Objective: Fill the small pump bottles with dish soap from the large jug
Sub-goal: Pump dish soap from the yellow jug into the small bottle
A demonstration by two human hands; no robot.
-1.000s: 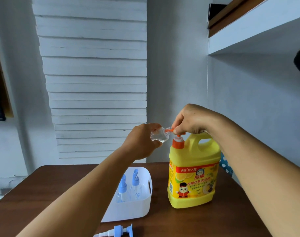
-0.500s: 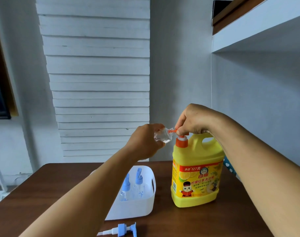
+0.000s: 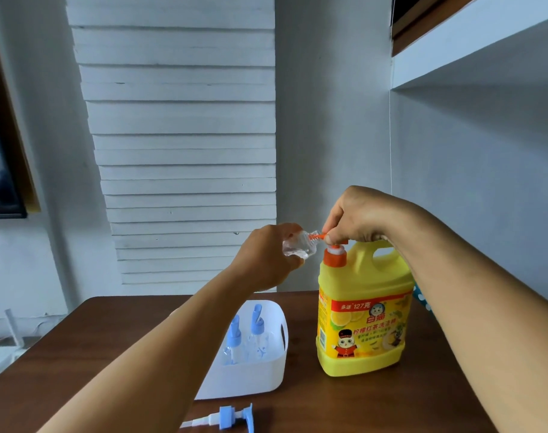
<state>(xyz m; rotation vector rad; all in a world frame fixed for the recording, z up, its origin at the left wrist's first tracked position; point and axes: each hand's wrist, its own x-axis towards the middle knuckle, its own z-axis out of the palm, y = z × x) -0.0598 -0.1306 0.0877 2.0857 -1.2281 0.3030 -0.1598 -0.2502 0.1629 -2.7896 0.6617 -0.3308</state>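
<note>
Grey-white wall behind, with a slatted white panel [image 3: 185, 145] at centre and a white shelf [image 3: 472, 42] jutting out at upper right; dark brown wooden table [image 3: 79, 354] below. Large yellow jug [image 3: 364, 314] stands upright on the table at right of centre, orange collar and pump head on top, printed label facing the camera. Right hand [image 3: 357, 218] sits over the pump head, fingers curled down onto it, thumb and forefinger pinched at the orange spout. Left hand [image 3: 266, 254] holds a small clear bottle [image 3: 297, 246] in the air just left of the jug's top, fingers wrapped round its body; bottle is tilted on its side, its open neck meeting the tip of the spout. Some clear liquid pools in the bottle's lower side. White plastic bin [image 3: 266, 379] rests on the table left of the jug, partly behind the left forearm; two small clear pump bottles [image 3: 244, 339] with blue tops stand upright inside. Loose blue pump top [image 3: 226, 417] with white tube lies flat on the table at the near edge, in front of the bin.
</note>
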